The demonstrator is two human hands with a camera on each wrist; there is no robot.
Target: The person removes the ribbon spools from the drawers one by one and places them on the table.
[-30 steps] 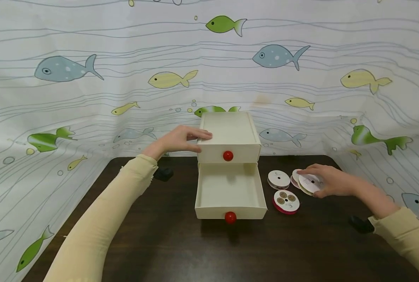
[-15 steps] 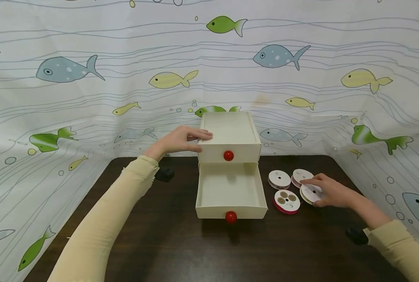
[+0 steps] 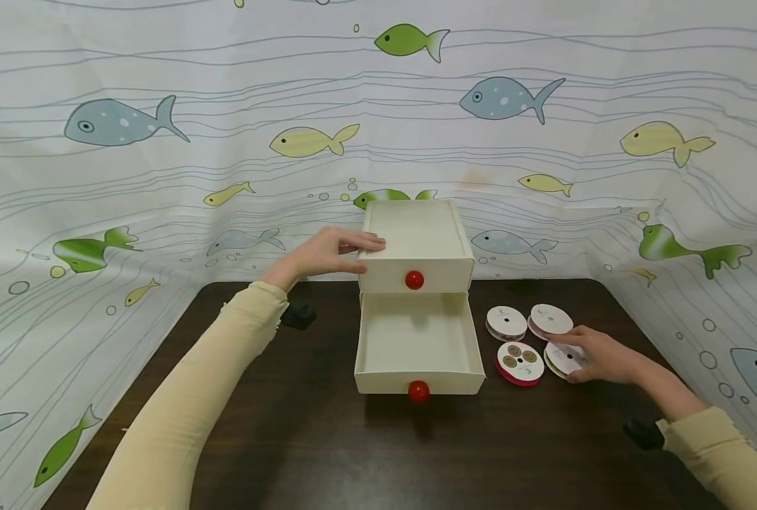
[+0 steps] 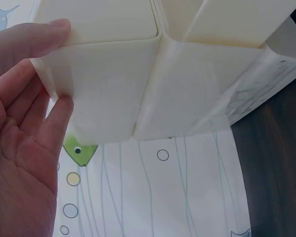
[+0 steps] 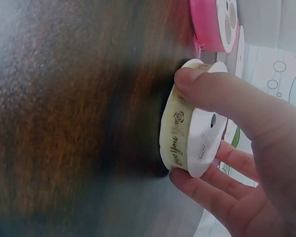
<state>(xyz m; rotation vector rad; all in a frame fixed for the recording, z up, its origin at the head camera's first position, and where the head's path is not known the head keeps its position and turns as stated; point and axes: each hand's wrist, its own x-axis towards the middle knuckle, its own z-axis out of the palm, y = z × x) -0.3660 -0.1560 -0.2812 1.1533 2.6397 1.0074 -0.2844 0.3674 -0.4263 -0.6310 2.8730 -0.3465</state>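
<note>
A small cream cabinet [image 3: 419, 230] stands at the back of the table. Its lower drawer [image 3: 378, 383] is pulled out and its upper one is closed; both have red knobs. My left hand [image 3: 321, 253] grips the cabinet's top left edge. In the left wrist view the thumb and fingers [image 4: 59, 116] wrap the cream corner. To the right, my right hand [image 3: 607, 360] holds a ribbon spool [image 3: 561, 356] by its rim, between thumb and fingers. The right wrist view shows pale yellow printed ribbon [image 5: 175, 140] between the spool's white discs, low over the table.
Beside the held spool lie a spool with magenta ribbon [image 3: 520, 363], a white-topped spool [image 3: 506, 321] and a spool with pinkish ribbon [image 3: 551, 320]. A fish-patterned sheet [image 3: 416, 106] rises behind and around the dark wooden table [image 3: 327, 446].
My right hand has brought the yellow-ribbon spool nearer and lower, from overlapping the pinkish spool to a spot in front of it. The left hand stays on the cabinet.
</note>
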